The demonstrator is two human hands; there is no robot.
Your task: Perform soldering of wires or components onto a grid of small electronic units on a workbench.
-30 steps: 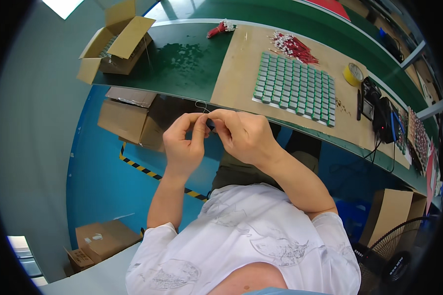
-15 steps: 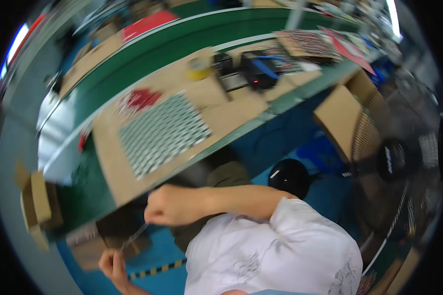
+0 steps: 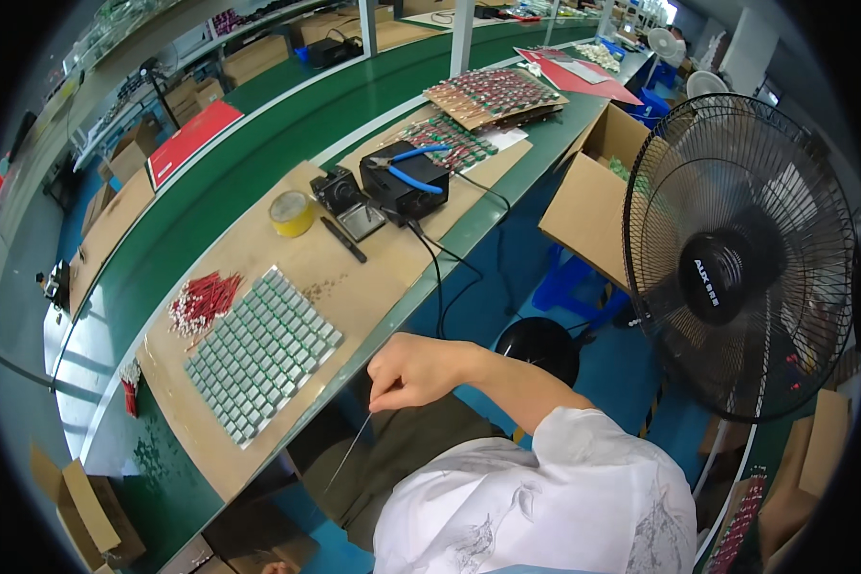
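Bright, diffuse indoor light. Glare whitens the glossy green belt (image 3: pixel 210 196) left of the gridded panel (image 3: pixel 263 349); shadow darkens the area below it. Focus is mostly sharp; fisheye curvature bends edges within a black rim.

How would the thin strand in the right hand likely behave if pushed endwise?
The thin strand would probably buckle, being slender for its visible length. It is likely very light, looking so fine. It may be somewhat stiff, running nearly straight below the right hand, though tension could explain that.

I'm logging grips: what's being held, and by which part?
The right hand pinches a thin strand near its upper visible end; whether the left hand holds it too, I can't tell.
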